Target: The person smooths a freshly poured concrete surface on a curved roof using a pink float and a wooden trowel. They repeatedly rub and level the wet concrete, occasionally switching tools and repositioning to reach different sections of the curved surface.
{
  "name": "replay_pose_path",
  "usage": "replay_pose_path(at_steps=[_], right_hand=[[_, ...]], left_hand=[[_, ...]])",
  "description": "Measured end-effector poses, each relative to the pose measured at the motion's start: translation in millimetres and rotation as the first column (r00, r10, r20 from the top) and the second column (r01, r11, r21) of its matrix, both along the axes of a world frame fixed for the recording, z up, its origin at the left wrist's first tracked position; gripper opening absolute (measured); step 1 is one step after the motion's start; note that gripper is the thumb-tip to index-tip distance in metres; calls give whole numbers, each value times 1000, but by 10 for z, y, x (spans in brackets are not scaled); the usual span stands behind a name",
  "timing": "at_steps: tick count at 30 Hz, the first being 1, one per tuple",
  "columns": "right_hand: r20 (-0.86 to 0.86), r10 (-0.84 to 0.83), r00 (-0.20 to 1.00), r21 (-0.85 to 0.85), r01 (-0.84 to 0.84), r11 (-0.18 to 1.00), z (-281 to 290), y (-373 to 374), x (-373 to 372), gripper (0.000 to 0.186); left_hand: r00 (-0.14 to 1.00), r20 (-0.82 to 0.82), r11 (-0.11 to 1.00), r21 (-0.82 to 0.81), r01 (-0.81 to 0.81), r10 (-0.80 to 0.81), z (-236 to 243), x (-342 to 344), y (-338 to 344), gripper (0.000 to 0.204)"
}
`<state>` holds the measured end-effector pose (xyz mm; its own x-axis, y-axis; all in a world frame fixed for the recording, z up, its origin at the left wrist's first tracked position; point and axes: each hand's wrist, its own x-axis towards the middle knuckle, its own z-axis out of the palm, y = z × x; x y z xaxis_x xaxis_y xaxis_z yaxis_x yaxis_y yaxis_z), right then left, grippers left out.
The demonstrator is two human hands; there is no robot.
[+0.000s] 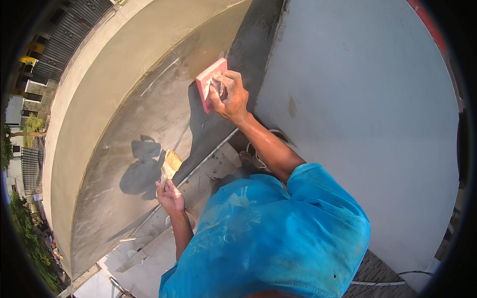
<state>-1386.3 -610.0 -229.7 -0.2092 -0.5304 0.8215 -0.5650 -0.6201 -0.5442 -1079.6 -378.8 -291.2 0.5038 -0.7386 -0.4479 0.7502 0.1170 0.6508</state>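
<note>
My right hand point(232, 98) is wrapped round the handle of a red plastering float point(201, 83), which is smeared with pale plaster. The float is at a grey, damp-looking plastered surface point(164, 107), and its shadow falls just below it. Lower and to the left, my left hand point(171, 197) grips the handle end of a wide paintbrush point(172, 163). The brush's pale yellow bristles point up and away from me, and I cannot tell whether they touch the surface. Shadows of my head and the brush lie on the plaster beside it.
A smooth pale grey wall point(357, 114) rises on the right and meets the plaster at a corner. A curved plaster band point(94, 109) borders the left. A thin pale edge strip point(208, 155) runs below the plaster. Cables point(258, 159) hang near my right forearm.
</note>
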Motion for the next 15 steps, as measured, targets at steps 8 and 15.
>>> replay_pose_path(at_steps=[8,15], right_hand=[[285,-151,946,-273,232,934,1041,-596,363,31],[49,1,999,-23,0,1000,-214,-5,159,40]], left_hand=[[996,-72,999,-4,-51,50,183,-204,-119,24],[995,-102,999,-39,-25,21,96,-62,-34,19]])
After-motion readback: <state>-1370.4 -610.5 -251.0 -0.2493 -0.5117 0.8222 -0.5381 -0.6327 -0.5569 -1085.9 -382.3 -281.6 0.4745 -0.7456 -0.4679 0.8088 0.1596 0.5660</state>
